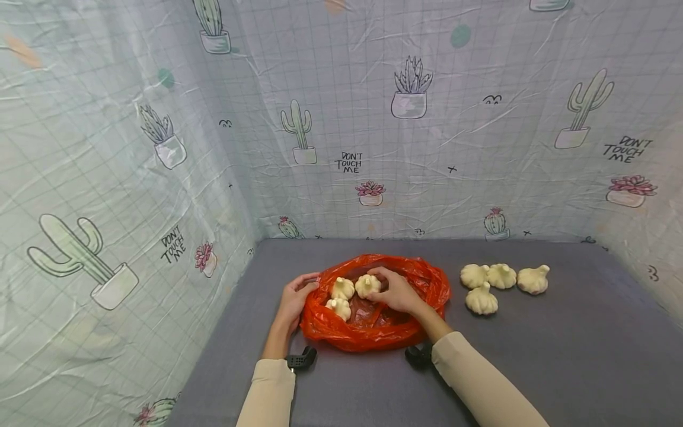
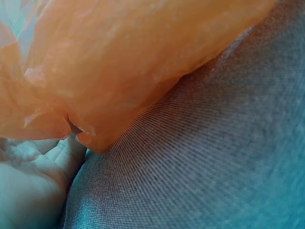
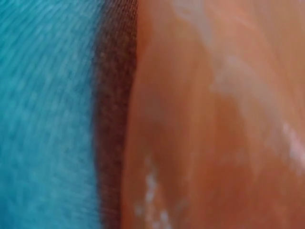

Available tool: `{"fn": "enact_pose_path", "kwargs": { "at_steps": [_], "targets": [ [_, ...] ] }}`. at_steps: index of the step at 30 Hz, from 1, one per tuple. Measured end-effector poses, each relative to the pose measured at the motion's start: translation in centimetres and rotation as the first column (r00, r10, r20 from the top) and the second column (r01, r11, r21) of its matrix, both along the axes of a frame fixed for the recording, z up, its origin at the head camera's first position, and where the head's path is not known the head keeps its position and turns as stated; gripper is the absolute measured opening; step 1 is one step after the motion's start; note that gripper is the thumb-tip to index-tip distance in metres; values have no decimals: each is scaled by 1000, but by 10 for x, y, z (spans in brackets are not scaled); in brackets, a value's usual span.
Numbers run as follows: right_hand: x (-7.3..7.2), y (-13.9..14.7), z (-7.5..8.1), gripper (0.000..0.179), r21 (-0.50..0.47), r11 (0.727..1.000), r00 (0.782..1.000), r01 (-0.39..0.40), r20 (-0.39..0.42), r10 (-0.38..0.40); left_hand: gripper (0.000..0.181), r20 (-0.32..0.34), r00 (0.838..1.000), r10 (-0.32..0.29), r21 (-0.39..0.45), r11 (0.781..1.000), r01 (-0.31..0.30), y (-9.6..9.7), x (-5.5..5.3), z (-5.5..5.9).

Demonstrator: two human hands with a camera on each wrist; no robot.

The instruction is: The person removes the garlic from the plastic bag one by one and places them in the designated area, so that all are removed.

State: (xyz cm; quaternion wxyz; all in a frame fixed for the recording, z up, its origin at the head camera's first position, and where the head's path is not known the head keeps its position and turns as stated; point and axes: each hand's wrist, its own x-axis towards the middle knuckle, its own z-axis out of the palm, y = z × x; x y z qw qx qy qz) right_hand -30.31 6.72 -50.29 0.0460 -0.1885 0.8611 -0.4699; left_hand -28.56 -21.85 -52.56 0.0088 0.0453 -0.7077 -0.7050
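A red plastic bag (image 1: 368, 341) lies spread on the table with its mouth facing up. Inside it, on the left, sit two garlic bulbs (image 1: 342, 289). My right hand (image 1: 397, 292) reaches into the mouth and holds another garlic bulb (image 1: 367, 286) between thumb and fingers, beside those two. At the bag's left rim, my left hand (image 1: 292, 301) grips the plastic with fingers and thumb. In the left wrist view part of the left hand (image 2: 35, 176) shows below the orange-looking plastic (image 2: 109, 71); its fingertips are hidden. The right wrist view shows blurred plastic (image 3: 214, 119), without the hand.
Several garlic bulbs (image 1: 482, 299) lie on the grey tabletop (image 1: 539, 362) to the right of the bag. A curtain (image 1: 331, 130) printed with cacti hangs behind the table and along its left and right sides.
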Motion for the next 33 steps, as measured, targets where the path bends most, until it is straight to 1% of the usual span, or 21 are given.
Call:
{"fn": "enact_pose_path", "kwargs": {
  "at_steps": [4,8,12,20,24,28,30,33],
  "targets": [
    [0,2,-1,53,-13,1000,1000,5,2,-5,32,4,1000,-1,6,1000,1,0,0,0],
    [2,4,2,54,-24,1000,1000,1,-10,-1,32,1,1000,1,13,1000,-1,0,1,1],
    [3,7,2,55,-29,1000,1000,-8,-23,7,31,6,1000,4,0,1000,-4,0,1,1],
    [8,11,7,57,-71,997,1000,1,-5,-2,31,4,1000,3,-9,1000,-3,0,-1,0],
    [12,14,10,57,-59,998,1000,14,-9,-15,31,6,1000,4,-14,1000,-4,0,-1,0],
    [14,18,10,59,-44,999,999,24,-36,-26,31,10,1000,4,-13,1000,-4,1,-1,0],
    [15,20,10,59,-62,998,999,15,-37,-17,31,11,1000,4,-11,1000,-4,1,0,0],
    [17,22,11,58,-100,995,1000,1,-17,-3,31,11,1000,3,-9,1000,-3,1,0,1]
  ]
}}
